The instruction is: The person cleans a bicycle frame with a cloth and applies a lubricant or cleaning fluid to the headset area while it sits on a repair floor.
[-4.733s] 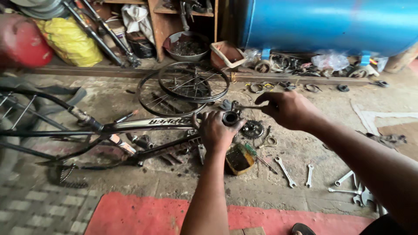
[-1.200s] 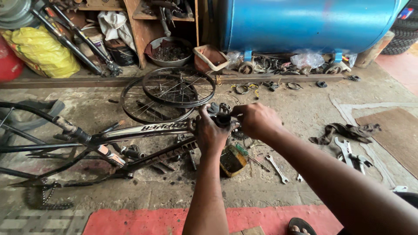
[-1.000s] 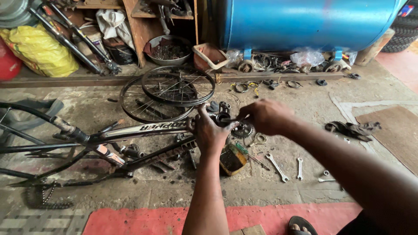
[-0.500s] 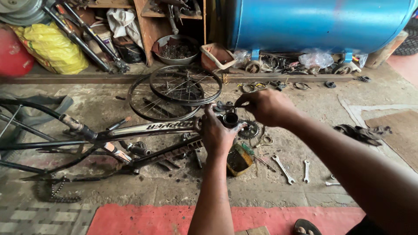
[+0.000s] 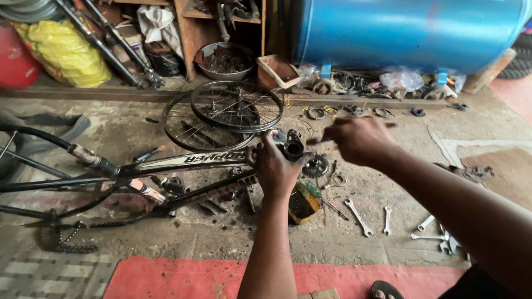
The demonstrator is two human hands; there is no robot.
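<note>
My left hand (image 5: 275, 166) grips the end of a black bicycle frame (image 5: 183, 163) that lies on the floor, at its round metal tube opening (image 5: 292, 147). My right hand (image 5: 357, 139) is closed on a thin dark tool (image 5: 317, 140) whose tip points toward that opening; the hand is blurred. Just beyond the frame lie two spoked wheel rims (image 5: 224, 113), overlapping each other.
Several spanners (image 5: 359, 217) and a screwdriver (image 5: 324, 199) lie on the concrete to the right, near a small tin of grease (image 5: 302, 204) and a sprocket (image 5: 317, 165). A large blue drum (image 5: 410, 30), wooden shelves, a yellow sack (image 5: 64, 52) and a chain (image 5: 61, 241) ring the area.
My right hand has drawn slightly right, away from the tube opening, with the thin tool. My left hand keeps its grip on the frame end.
</note>
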